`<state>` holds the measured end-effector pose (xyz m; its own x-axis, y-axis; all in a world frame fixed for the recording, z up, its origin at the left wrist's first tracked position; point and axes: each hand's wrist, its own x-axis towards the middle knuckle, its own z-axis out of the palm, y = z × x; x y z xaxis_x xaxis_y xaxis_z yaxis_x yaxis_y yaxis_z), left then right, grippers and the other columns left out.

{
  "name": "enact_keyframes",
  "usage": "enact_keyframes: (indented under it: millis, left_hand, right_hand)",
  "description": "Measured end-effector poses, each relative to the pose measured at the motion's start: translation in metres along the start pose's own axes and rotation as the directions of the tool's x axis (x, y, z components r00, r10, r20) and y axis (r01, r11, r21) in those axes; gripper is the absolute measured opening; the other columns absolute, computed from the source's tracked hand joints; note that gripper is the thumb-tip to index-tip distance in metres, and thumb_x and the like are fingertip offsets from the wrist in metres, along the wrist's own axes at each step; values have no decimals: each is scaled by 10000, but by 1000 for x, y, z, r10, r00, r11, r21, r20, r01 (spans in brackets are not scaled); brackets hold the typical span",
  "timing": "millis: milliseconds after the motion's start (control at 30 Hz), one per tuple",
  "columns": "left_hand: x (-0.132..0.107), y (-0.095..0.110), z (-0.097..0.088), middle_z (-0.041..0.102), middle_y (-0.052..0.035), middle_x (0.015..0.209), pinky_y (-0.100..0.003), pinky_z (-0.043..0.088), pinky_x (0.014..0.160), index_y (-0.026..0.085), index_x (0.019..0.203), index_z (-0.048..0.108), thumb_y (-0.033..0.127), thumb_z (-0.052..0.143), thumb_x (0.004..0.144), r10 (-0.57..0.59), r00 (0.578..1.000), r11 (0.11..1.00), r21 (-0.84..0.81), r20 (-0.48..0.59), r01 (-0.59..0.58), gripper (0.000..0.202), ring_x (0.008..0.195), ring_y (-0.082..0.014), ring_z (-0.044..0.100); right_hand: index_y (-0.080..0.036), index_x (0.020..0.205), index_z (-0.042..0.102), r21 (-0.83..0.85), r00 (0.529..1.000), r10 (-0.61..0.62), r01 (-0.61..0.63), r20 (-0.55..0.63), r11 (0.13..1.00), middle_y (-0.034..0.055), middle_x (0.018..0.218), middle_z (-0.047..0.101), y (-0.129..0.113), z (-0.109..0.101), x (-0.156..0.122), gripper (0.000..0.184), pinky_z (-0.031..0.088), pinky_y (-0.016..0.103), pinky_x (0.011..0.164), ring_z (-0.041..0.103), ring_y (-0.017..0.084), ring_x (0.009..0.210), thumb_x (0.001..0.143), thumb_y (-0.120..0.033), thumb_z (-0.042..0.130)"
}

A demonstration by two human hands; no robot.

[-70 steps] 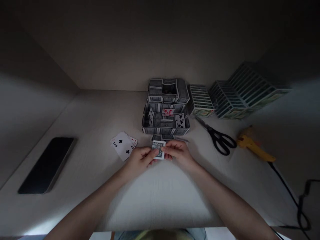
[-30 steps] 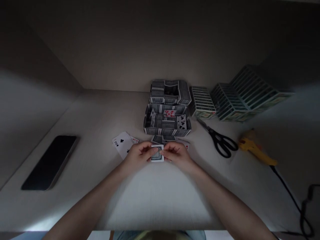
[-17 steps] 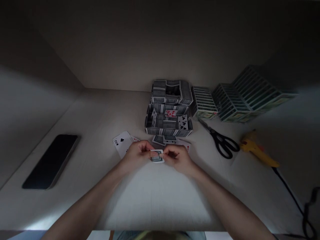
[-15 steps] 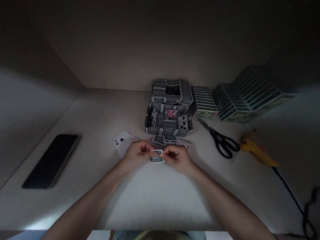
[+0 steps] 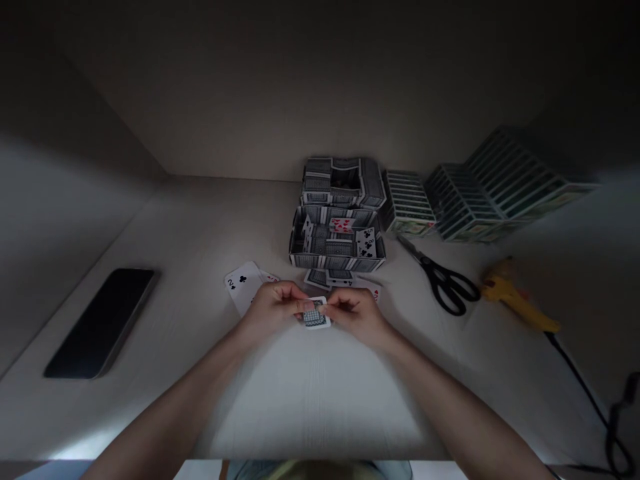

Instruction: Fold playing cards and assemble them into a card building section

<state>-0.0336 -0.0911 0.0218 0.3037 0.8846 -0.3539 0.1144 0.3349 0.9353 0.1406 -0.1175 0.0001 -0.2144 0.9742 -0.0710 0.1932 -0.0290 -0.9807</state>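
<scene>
Between my two hands is a small piece of playing card (image 5: 316,318) with a patterned back and white border facing up. My left hand (image 5: 275,305) pinches its left side with thumb and fingers. My right hand (image 5: 356,313) is closed on its upper right edge. Just beyond them lie loose playing cards (image 5: 341,276), some face down. A two of clubs (image 5: 242,283) rests beside my left hand, partly covered by it. Behind stands an open box made of playing cards (image 5: 334,248), with several card faces showing inside.
A second card-built piece (image 5: 345,181) with an opening stands against the back wall. To its right are several stacks of card boxes (image 5: 409,200). Black-handled scissors (image 5: 445,283) and a yellow glue gun (image 5: 520,303) with a cord lie at right. A phone (image 5: 103,323) lies at left.
The card piece has turned slightly in my fingers, so more of its patterned back shows. Both hands stay in nearly the same place.
</scene>
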Motion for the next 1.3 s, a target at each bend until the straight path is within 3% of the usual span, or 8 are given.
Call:
enact_keyframes:
  millis: [200, 367, 500, 600, 867, 1033, 1167, 1300]
  left_hand:
    - [1, 1, -1, 580, 14, 504, -198, 413, 471, 124, 613, 605, 296, 699, 566, 3, 1000, 999, 45, 23, -4, 202, 462, -80, 507]
    - [1, 2, 1, 590, 6, 581, -189, 409, 488, 125, 684, 608, 330, 626, 660, 33, 997, 996, 79, 69, -38, 207, 505, -77, 505]
    - [1, -2, 7, 617, -18, 707, -198, 422, 517, 138, 876, 589, 351, 575, 713, 101, 995, 991, 84, 8, -101, 269, 592, -101, 544]
    - [0, -6, 10, 603, -7, 673, -201, 422, 542, 144, 865, 577, 352, 588, 706, 188, 980, 970, 165, -64, -176, 262, 608, -108, 548]
    - [-2, -7, 11, 673, -21, 793, -229, 462, 685, 170, 797, 660, 323, 607, 698, 295, 929, 921, 323, -222, -215, 190, 724, -137, 595]
    - [-2, -12, 11, 675, -18, 764, -225, 467, 595, 187, 790, 676, 343, 598, 709, 292, 933, 918, 336, -212, -211, 193, 661, -133, 593]
    - [-3, -15, 12, 668, -13, 771, -240, 459, 680, 212, 772, 682, 311, 594, 724, 406, 896, 849, 436, -179, -298, 141, 709, -133, 590]
    - [-4, -14, 12, 662, -20, 772, -250, 449, 694, 205, 771, 673, 291, 581, 740, 460, 875, 812, 470, -150, -346, 130, 726, -136, 587]
  right_hand:
    - [-155, 544, 510, 51, 998, 54, -55, 23, 997, -40, 482, 454, -5, -2, 1, 286, 265, 187, 418, 360, 63, 450, 682, -382, 618]
    - [-157, 550, 481, 43, 981, 109, -117, 157, 992, -45, 468, 475, -12, -6, 4, 279, 280, 169, 382, 386, 50, 411, 694, -357, 610]
    - [-162, 664, 501, 99, 971, 141, -162, 191, 982, -45, 484, 526, -14, -5, 6, 243, 326, 156, 345, 438, 55, 383, 700, -380, 604]
    - [-166, 698, 480, 177, 962, 180, -217, 207, 960, -44, 480, 551, -13, -2, 7, 283, 383, 161, 350, 511, 77, 397, 686, -418, 611]
    - [-158, 649, 504, 204, 970, 195, -223, 149, 953, -37, 519, 545, -10, 3, 7, 306, 407, 142, 319, 543, 80, 441, 639, -428, 649]
    - [-151, 707, 578, 240, 984, 148, -168, 100, 956, -41, 555, 548, -10, -1, 9, 285, 406, 148, 300, 461, 47, 387, 623, -409, 665]
    - [-142, 627, 574, 207, 975, 208, -219, 74, 953, -49, 517, 521, -8, -1, 11, 281, 358, 144, 264, 396, 28, 332, 596, -400, 684]
    - [-150, 599, 562, 239, 971, 237, -239, 37, 941, -52, 525, 511, -7, 3, 10, 277, 420, 165, 325, 436, 40, 365, 601, -401, 679]
